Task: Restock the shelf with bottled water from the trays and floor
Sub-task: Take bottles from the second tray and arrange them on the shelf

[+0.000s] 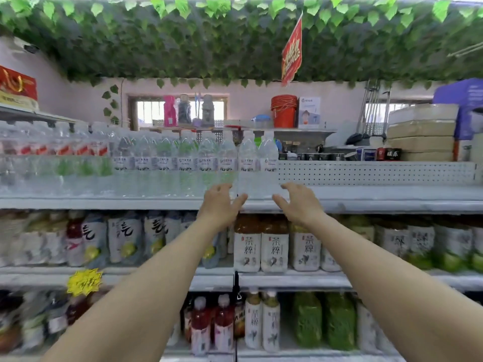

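Water bottles [269,158]: end pair of the row, upright on the shelf [379,197], just beyond and between my hands. Left hand [222,205] and right hand [300,202] spread, grasping nothing. Both equally near, one flanking each side; contact unclear.

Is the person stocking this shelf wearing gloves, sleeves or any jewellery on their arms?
No. Both the left hand and the right hand are bare, with no gloves. The forearms are uncovered down to the picture's edge, so no sleeve shows. No watch, bracelet or ring is visible.
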Demonstrator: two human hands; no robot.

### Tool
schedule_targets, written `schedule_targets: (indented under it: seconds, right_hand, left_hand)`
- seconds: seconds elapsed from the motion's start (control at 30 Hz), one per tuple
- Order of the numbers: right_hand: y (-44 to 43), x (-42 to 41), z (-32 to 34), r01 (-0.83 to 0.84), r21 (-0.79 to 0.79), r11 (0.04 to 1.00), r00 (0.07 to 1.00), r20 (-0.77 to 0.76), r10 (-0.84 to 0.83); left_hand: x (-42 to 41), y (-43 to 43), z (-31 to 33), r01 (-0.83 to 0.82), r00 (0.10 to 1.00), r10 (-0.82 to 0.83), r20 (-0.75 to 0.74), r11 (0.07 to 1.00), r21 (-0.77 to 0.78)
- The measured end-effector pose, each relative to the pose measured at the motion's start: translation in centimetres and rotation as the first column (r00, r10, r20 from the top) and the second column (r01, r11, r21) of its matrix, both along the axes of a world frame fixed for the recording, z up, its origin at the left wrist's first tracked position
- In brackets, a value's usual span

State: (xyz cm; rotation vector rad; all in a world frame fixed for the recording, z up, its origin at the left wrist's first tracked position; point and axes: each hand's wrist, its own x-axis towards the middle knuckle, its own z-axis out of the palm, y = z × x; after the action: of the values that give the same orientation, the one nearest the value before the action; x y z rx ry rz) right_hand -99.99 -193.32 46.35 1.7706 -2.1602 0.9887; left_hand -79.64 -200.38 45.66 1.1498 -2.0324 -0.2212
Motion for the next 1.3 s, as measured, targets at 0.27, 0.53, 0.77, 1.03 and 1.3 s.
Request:
schedule_targets:
  seconds: [0.27, 0.53, 0.77, 1.03, 1.3]
  right_hand:
    - [11.8, 8.4, -8.2, -0.038, 0.009, 0.999, 0.974, 0.225, 0.035]
    - [20.2, 12.7, -14.8, -0.108, 0.037, 0.993, 0.937, 0.338, 0.089]
    - [19.8, 9.3, -21.1, -0.083, 0.157, 0.984, 0.956, 0.291, 0.034]
    - [14.8, 4.3, -29.1, -0.129, 0.345, 0.930, 0.944, 0.330, 0.009]
    - [10.6, 1.5, -41.0, -0.191, 0.587, 0.787, 0.936, 0.349, -0.033]
  left_hand:
    - [8.1, 9.3, -9.7, 0.023, 0.996, -0.008, -0.091, 0.987, 0.158]
    - [11.5, 18.0, -16.2, 0.104, 0.949, -0.021, -0.316, 0.963, 0.249]
    - [8.6, 19.1, -22.2, 0.090, 0.964, -0.018, -0.267, 0.961, 0.263]
    - [3.2, 15.9, -30.2, 0.005, 0.987, 0.071, -0.145, 0.884, 0.467]
    - [0.8, 13.3, -42.0, -0.131, 0.989, 0.140, 0.037, 0.757, 0.640]
